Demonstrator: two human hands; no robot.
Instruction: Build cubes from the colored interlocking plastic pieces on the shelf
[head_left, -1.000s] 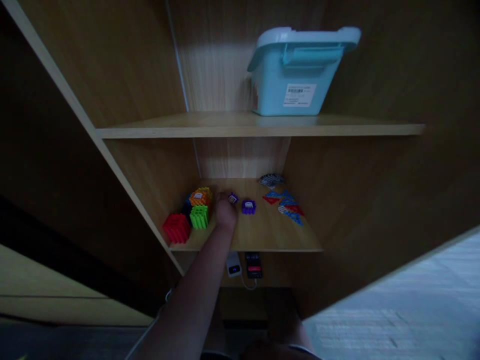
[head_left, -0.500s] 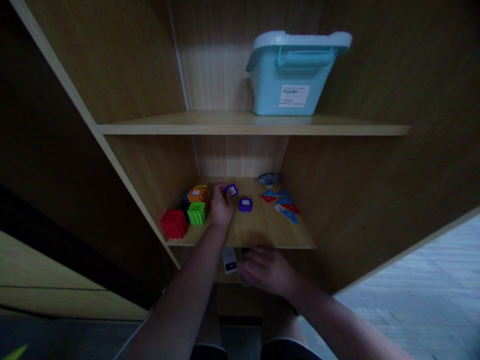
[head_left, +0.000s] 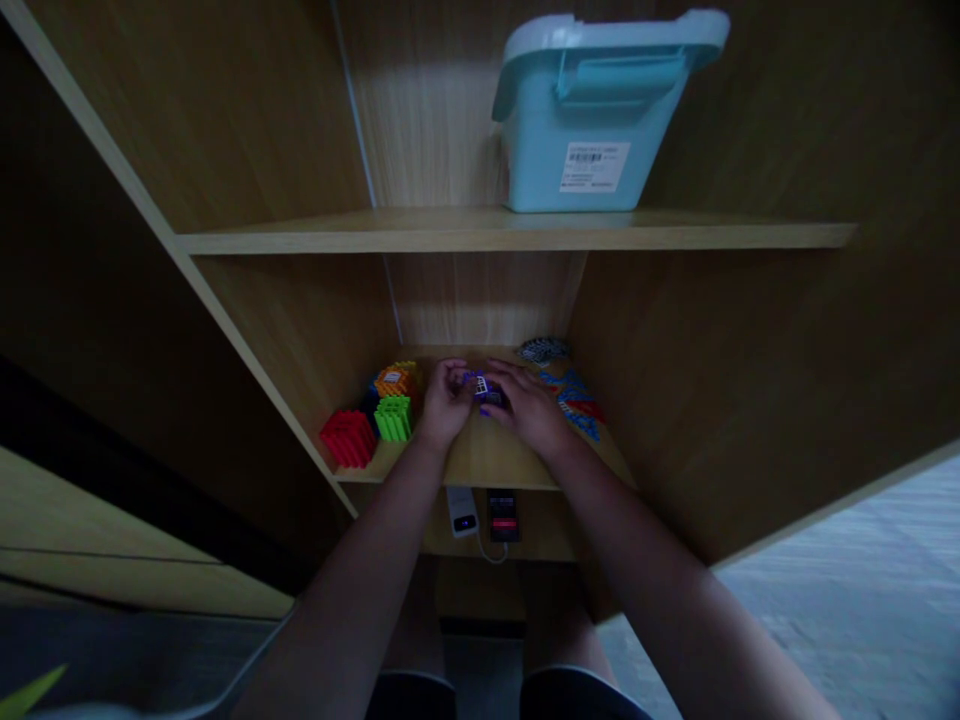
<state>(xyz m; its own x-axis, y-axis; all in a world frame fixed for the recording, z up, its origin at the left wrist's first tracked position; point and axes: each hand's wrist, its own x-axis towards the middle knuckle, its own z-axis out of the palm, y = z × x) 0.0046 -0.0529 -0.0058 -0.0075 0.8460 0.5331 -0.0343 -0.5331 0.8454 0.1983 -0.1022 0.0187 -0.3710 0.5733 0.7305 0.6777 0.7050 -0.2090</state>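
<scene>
Both my hands reach into the lower shelf (head_left: 480, 465) of a wooden cabinet. My left hand (head_left: 444, 402) and my right hand (head_left: 526, 405) meet over small purple plastic pieces (head_left: 484, 388), fingers curled round them. Left of my left hand stand a green block (head_left: 394, 418), a red block (head_left: 348, 438) and an orange-yellow block (head_left: 395, 380). Flat blue and red pieces (head_left: 581, 408) lie to the right of my right hand.
A light blue lidded bin (head_left: 596, 115) with a white label stands on the upper shelf (head_left: 510, 230). A dark patterned piece (head_left: 541, 349) lies at the back of the lower shelf. Below the shelf edge sit a white device (head_left: 461, 510) and a dark one (head_left: 503, 513).
My right hand has come up from below the shelf edge onto the shelf and joined my left hand at the purple pieces. The loose purple piece is now under my hands.
</scene>
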